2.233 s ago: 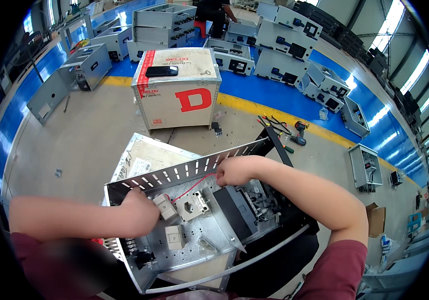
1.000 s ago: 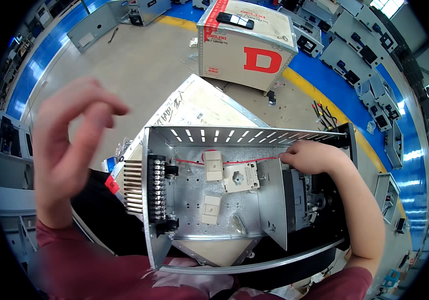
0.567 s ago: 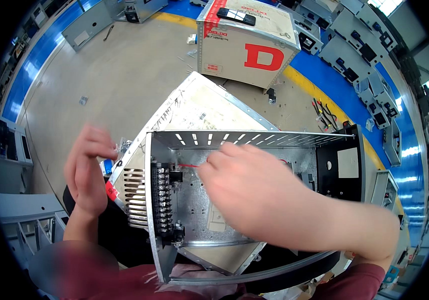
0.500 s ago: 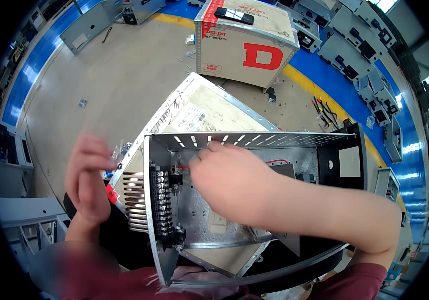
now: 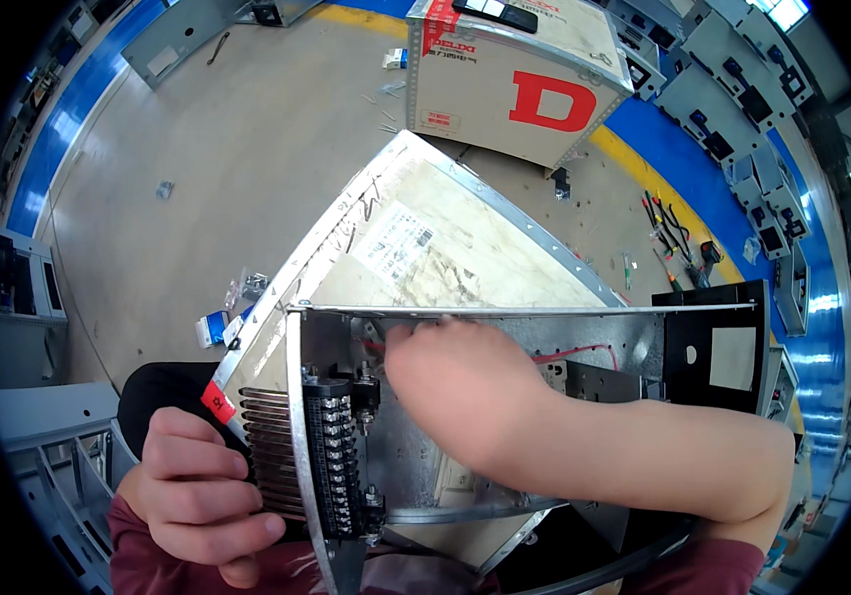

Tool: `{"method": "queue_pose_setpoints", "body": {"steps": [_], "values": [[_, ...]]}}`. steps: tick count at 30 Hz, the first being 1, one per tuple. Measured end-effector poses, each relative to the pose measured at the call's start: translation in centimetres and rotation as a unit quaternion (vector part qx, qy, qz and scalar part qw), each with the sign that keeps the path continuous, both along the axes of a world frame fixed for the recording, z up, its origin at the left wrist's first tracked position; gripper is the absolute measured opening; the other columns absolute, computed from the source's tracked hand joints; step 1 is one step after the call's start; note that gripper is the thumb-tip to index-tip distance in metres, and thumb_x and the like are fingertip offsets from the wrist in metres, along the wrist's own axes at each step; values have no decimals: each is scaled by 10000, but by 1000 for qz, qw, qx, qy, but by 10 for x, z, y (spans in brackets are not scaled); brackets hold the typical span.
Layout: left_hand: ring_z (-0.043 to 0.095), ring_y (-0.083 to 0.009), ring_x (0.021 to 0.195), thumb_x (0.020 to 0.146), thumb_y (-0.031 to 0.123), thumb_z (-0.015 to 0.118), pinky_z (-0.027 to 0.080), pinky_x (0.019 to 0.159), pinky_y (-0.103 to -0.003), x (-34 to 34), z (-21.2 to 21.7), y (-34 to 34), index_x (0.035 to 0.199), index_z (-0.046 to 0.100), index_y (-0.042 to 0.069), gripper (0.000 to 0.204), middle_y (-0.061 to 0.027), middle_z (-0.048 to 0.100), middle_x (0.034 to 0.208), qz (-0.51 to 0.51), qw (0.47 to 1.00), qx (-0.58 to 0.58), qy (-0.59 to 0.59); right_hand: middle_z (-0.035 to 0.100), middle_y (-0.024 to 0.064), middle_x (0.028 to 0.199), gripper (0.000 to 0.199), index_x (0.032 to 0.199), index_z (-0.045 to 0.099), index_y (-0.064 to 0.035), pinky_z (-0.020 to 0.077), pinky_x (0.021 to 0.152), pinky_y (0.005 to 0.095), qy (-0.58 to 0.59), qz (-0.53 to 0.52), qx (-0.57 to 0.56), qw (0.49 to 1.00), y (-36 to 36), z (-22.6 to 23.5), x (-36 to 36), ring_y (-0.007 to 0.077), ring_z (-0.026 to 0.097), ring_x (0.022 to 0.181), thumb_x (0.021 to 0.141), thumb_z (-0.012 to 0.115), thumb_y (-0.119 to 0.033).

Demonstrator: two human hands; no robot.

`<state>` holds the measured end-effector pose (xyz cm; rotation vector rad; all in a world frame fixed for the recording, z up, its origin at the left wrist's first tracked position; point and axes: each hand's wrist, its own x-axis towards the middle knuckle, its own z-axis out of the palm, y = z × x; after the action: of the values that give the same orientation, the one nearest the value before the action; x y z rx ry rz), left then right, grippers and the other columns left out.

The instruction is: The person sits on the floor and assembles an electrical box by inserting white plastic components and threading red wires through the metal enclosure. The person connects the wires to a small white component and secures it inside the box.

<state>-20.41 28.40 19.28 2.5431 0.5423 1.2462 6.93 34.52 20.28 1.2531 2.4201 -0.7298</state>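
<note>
My right hand reaches into a grey sheet-metal enclosure, its fingers curled against the inside of the far wall. A red wire shows on both sides of this hand and passes into its closed fingers; the fingertips themselves are hidden. To the left of the enclosure is my left hand, loosely curled, with gaps between the fingers and nothing seen in them. It is beside a row of metal bars that stick out of the enclosure's left side. Just inside that side sits a black terminal block with metal screws.
The enclosure rests on a pale crate with metal edging. A larger crate carries a black phone. Several hand tools lie on the floor at the right. Small bags lie left of the crate. Grey cabinets stand along both sides.
My left hand has come down and toward me from its raised place, to beside the metal bars. My right hand stays in the enclosure by the red wire, while the whole view has shifted slightly.
</note>
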Motion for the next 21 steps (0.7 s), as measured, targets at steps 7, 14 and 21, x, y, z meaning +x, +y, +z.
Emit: {"method": "queue_pose_setpoints", "body": {"steps": [7, 14, 21], "values": [[538, -161, 786, 998, 411, 600, 383, 719, -341, 4, 4, -1, 845, 728, 214, 280, 68, 610, 784, 24, 999, -21, -3, 704, 254, 1093, 218, 1120, 590, 73, 616, 870, 417, 31, -7, 2, 999, -2, -1, 7, 361, 731, 1052, 927, 593, -28], [584, -171, 800, 1030, 501, 648, 422, 701, -341, 1, 4, 4, 920, 780, 171, 372, 62, 642, 801, 19, 999, -26, 4, 692, 250, 1112, 197, 1101, 586, 57, 617, 864, 422, 47, 16, 16, 999, -5, 2, 12, 376, 724, 1053, 914, 590, -6], [586, -175, 774, 1020, 481, 655, 419, 685, -345, 6, 4, 3, 913, 773, 170, 350, 49, 638, 771, 38, 999, -29, -4, 691, 219, 1107, 233, 1120, 599, 53, 618, 857, 418, 32, 32, 57, 997, -8, -4, 13, 361, 721, 1058, 899, 620, -20]]}}
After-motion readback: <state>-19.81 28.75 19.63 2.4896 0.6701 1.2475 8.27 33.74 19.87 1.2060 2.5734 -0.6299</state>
